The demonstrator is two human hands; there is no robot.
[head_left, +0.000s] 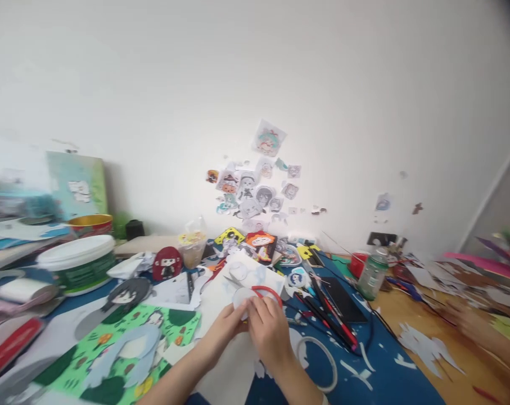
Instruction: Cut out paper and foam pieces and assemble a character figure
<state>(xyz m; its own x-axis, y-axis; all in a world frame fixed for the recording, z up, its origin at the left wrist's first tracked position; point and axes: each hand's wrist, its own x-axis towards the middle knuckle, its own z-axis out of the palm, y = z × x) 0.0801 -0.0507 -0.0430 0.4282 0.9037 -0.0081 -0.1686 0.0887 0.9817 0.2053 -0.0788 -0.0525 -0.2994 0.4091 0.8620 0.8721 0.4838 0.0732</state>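
Both hands meet over the middle of the desk, just in front of a pair of red-handled scissors. My left hand is closed on a small pale paper cutout, pinching its lower edge. My right hand has its fingers bent together beside the left fingertips, close against the cutout. The scissors' handle loop passes behind the right knuckles, and the blades point up and left behind the cutout. How the right fingers sit in the handle is partly hidden. White paper sheets lie beneath the hands.
To the left lie a green decorated sheet and a lidded white tub. A tape roll, black-and-red pens and a glass jar stand or lie right. Another person's hand is at far right, blurred.
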